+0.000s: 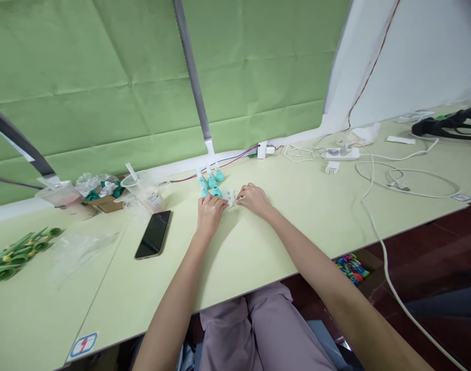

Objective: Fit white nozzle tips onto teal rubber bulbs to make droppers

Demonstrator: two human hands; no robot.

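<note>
Small white plastic pieces [231, 198] lie between my two hands on the pale table; their exact kind is too small to make out. My left hand [211, 210] has its fingers pinched together at the left side of these pieces. From the right, my right hand [254, 200] pinches at their other side, fingers bent and closed. Just behind my left hand stand several teal bulb-shaped pieces [211, 180], some with clear tips pointing up. One teal piece [216, 191] close to my fingers shows an open round top.
A phone [153, 235] lies left of my arms. Further left are a drink cup [144, 193], another cup [71, 202], a cardboard box [106, 202] and green tubular parts [21, 255]. At right, a power strip [340, 153] has white cables [373, 180] around it.
</note>
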